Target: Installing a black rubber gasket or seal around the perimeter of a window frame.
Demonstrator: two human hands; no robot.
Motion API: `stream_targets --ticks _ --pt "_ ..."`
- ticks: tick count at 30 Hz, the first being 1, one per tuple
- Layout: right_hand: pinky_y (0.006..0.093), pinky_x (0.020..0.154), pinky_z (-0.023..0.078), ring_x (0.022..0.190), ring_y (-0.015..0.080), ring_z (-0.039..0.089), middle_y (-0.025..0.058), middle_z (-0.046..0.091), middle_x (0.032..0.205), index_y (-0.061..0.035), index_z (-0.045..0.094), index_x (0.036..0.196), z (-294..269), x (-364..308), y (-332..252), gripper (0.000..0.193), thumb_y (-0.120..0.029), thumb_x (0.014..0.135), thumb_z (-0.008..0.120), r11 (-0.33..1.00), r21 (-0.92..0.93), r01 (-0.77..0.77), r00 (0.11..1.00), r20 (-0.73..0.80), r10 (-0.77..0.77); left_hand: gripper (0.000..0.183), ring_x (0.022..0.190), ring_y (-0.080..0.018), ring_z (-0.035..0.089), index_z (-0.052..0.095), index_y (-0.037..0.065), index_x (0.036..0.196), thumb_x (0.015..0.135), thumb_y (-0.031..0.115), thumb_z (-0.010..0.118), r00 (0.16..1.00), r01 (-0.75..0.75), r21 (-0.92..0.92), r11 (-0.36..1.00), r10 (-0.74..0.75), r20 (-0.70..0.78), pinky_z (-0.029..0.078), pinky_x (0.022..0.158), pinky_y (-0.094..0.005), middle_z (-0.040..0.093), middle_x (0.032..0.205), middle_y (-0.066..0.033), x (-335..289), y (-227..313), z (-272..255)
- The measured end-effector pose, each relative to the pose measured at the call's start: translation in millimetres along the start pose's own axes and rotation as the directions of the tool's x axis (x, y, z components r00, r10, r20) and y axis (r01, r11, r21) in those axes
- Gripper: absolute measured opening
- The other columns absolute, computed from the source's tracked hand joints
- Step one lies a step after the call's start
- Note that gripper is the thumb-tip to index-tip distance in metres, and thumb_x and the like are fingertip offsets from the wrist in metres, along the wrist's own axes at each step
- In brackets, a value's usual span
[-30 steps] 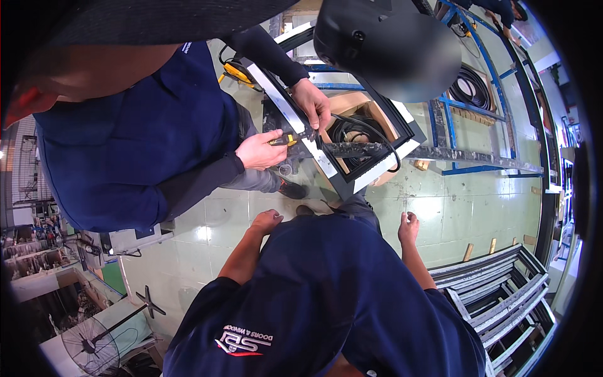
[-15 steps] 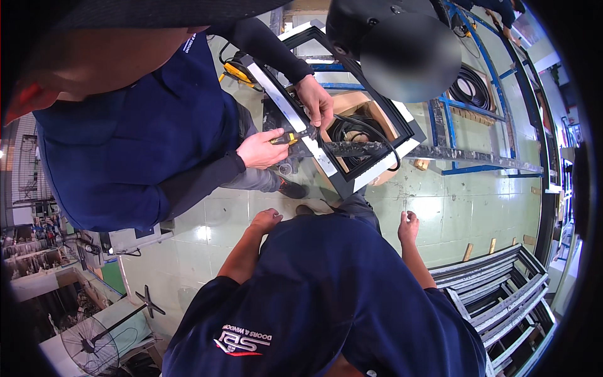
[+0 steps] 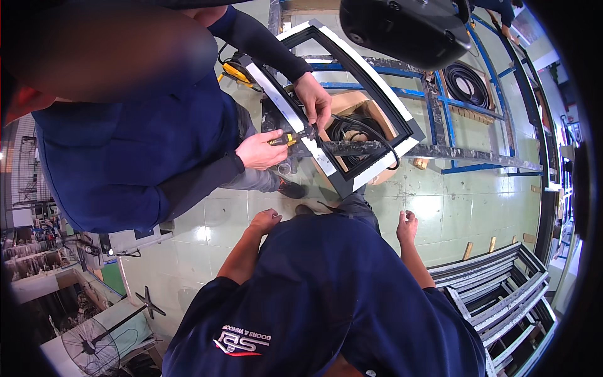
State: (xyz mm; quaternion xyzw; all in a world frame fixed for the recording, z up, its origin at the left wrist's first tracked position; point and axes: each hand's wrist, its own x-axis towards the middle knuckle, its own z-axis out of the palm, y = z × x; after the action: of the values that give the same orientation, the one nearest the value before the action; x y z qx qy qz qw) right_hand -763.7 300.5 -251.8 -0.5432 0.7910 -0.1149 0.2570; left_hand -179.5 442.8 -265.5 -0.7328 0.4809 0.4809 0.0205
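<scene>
My left hand (image 3: 266, 220) hangs beside my body over the floor, its fingers loosely curled and nothing in them. On the other side my right hand (image 3: 407, 227) hangs too, empty, with fingers slightly apart. Neither touches anything. In front of me lies a white and black window frame (image 3: 377, 86) on a blue metal stand (image 3: 468, 154). A co-worker at the left holds a yellow-and-black hand tool (image 3: 284, 139), perhaps cutters, in one hand. The co-worker's other hand (image 3: 314, 100) pinches something dark at the frame's near corner, too small to make out.
Below the frame a cardboard box (image 3: 352, 103) holds coiled black strip (image 3: 355, 129). Another black coil (image 3: 468, 87) lies farther right. Stacked frames (image 3: 496, 283) stand at lower right. A pedestal fan (image 3: 91, 345) is at lower left. A dark rounded object (image 3: 405, 31) hangs near the top.
The dark rounded head-like shape at the top has shifted up and right, baring more of the frame. The co-worker's head has turned; both my hands stay where they were.
</scene>
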Motion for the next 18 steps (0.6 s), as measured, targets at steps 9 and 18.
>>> stream_targets --ticks 9,18 --pt "0.0512 0.113 0.051 0.130 0.0403 0.062 0.0230 0.073 0.134 0.0001 0.067 0.143 1.7 -1.7 1.5 0.052 -0.043 0.113 0.067 1.000 -0.006 0.015 1.000 -0.003 -0.015 0.057 0.123 -0.0382 0.076 0.077 0.006 0.133 0.107 0.056 0.066 1.000 0.010 0.010 1.000 -0.010 -0.015 0.057 0.109 -0.0455 0.082 0.126 -0.0199 -0.4 -4.7 3.2" --pt "0.0513 0.113 0.051 0.130 0.0403 0.062 0.0224 0.073 0.134 0.0003 0.068 0.142 0.0 -6.9 -2.4 0.051 -0.041 0.113 0.067 1.000 0.005 -0.010 1.000 0.000 0.010 0.057 0.126 -0.0378 0.075 0.076 0.007 0.136 0.107 0.056 0.068 1.000 0.000 0.015 1.000 0.000 -0.005 0.056 0.109 -0.0453 0.081 0.131 -0.0205 -1.2 -6.2 3.7"
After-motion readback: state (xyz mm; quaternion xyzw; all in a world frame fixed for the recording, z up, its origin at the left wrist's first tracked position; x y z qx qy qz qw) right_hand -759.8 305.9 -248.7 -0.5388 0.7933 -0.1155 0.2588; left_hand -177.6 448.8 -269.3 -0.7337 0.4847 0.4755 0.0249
